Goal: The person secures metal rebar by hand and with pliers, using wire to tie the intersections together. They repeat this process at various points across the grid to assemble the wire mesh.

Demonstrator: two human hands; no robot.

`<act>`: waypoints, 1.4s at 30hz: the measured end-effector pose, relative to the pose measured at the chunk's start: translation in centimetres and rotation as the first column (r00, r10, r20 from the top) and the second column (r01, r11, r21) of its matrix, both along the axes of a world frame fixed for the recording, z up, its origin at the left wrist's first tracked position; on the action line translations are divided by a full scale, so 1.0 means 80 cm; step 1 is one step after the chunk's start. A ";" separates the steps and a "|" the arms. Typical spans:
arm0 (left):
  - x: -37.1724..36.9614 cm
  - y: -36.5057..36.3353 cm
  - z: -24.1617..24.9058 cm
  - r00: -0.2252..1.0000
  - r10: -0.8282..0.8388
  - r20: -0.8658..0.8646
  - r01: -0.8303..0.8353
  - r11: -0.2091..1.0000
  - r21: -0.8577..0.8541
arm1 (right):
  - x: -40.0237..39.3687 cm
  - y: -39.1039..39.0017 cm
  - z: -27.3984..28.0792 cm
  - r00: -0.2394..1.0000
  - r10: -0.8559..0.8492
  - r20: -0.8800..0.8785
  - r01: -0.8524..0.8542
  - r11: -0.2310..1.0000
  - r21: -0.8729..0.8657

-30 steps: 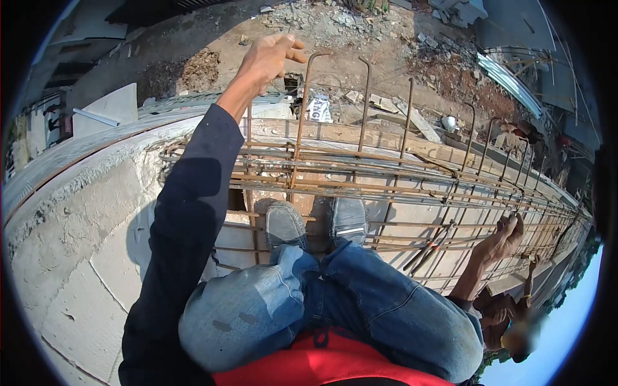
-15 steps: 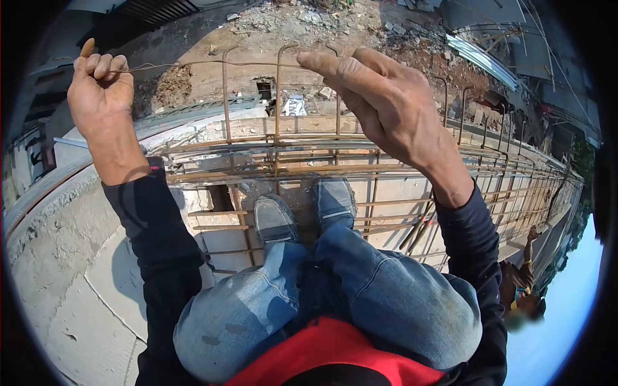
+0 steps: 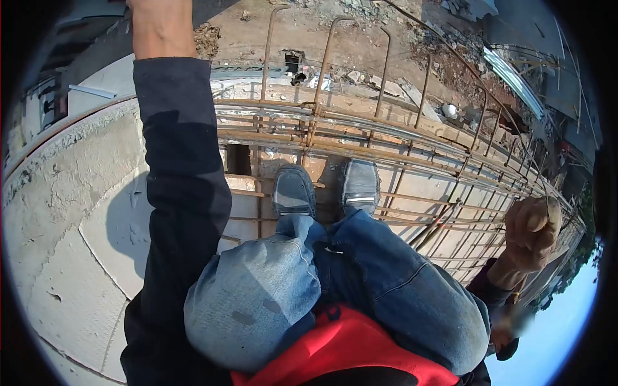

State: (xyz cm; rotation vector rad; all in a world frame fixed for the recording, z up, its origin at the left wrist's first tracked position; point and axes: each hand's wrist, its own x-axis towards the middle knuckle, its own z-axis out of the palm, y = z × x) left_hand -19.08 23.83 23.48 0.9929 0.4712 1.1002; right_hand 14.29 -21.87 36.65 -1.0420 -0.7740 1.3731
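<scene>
Head view: half a second ago both hands were raised in front, stretching a thin wire between them. Now the right hand [image 3: 531, 233] has dropped to the right side, fisted around the wire [image 3: 479, 83], which slants up to the far middle. The left arm [image 3: 177, 161] reaches up out of frame, so its hand's grip cannot be told. Both shoes [image 3: 325, 188] stand on the rebar cage [image 3: 386, 138], beside the concrete slab [image 3: 71, 212] on the left.

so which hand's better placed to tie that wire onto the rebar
Right, probably. The right hand is closed around the thin wire and sits low beside the rebar cage. The left arm is raised, its hand out of view above.
</scene>
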 end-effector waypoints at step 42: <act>-0.019 -0.319 0.442 0.864 0.357 -0.354 -0.444 0.873 -0.202 | -0.003 -0.084 0.204 0.640 0.500 0.583 0.185 0.636 -0.749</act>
